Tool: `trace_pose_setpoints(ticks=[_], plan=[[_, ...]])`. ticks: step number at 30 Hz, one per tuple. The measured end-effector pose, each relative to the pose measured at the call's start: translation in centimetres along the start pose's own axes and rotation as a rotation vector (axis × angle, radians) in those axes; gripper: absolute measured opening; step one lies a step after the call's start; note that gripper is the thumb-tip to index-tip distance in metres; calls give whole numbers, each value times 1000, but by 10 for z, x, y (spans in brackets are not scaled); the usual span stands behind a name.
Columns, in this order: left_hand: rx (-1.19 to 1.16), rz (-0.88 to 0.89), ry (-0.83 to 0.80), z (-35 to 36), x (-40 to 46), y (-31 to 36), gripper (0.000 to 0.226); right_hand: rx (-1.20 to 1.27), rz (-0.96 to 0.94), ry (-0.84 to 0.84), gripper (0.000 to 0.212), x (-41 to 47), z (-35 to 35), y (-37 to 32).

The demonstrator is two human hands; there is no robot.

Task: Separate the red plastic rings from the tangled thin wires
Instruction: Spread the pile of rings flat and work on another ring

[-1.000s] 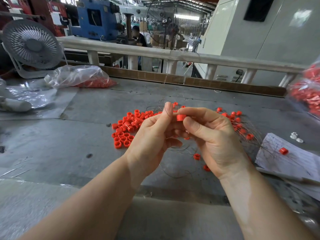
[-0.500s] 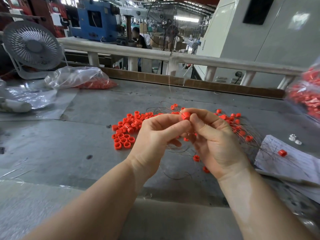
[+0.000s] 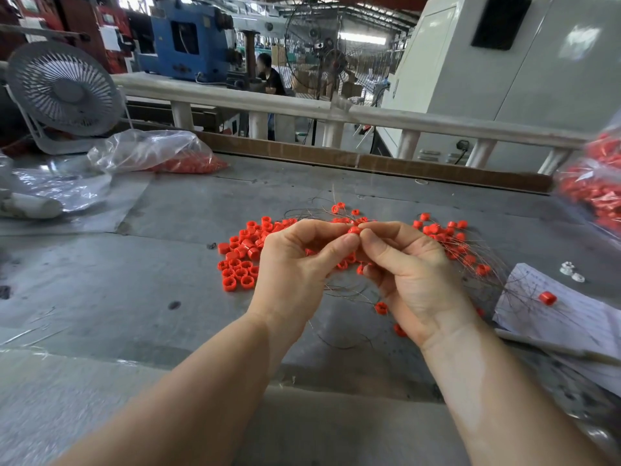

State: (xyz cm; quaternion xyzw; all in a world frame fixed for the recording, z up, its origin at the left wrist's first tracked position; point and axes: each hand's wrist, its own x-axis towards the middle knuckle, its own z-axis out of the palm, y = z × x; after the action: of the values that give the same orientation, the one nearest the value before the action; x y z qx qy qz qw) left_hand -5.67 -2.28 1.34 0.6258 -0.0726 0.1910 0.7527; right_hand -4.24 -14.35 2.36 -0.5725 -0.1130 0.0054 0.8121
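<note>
Grey, scuffed counter (image 3: 100, 280) fills the foreground of a factory hall, with both bare forearms reaching in from the bottom edge. Left hand (image 3: 295, 264) and right hand (image 3: 413, 274) meet above the middle of the counter, fingers curled; together their thumbs and forefingers pinch a single red ring (image 3: 354, 230) at the fingertips. Thin wires (image 3: 342, 290) loop beneath and between the two hands, carrying a few strung rings near the right wrist. To the left of the hands lies a loose pile of freed rings (image 3: 242, 255) flat on the counter; to the right, more rings still tangled in wire (image 3: 450, 237) spread toward a sheet of paper (image 3: 571, 317) bearing one stray ring (image 3: 547, 298). Farther back on the left sit a clear plastic bag of red rings (image 3: 158, 153) and a small white fan (image 3: 64, 89). Another bag of red parts (image 3: 594, 186) shows at the right edge, blurred. Beyond a pale rail (image 3: 369, 116) stand a blue machine (image 3: 191, 38) and a seated person (image 3: 268, 74).
</note>
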Motion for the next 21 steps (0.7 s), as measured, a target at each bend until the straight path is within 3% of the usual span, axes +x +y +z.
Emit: trace_pose_setpoints(ticks=[6,11,17,21], plan=[[447,134,89,-3,2,-7,7,-262,-150,38,4,0,-2,6],[671,221,76,-1,0,-11,9,-496,-244,73,16,0,-2,10],[708,177,61,1,0,-14,13,-385,-176,153,15,1,-5,8],[756,118,60,1,0,-13,13,-179,-50,254,16,5,-11,5]])
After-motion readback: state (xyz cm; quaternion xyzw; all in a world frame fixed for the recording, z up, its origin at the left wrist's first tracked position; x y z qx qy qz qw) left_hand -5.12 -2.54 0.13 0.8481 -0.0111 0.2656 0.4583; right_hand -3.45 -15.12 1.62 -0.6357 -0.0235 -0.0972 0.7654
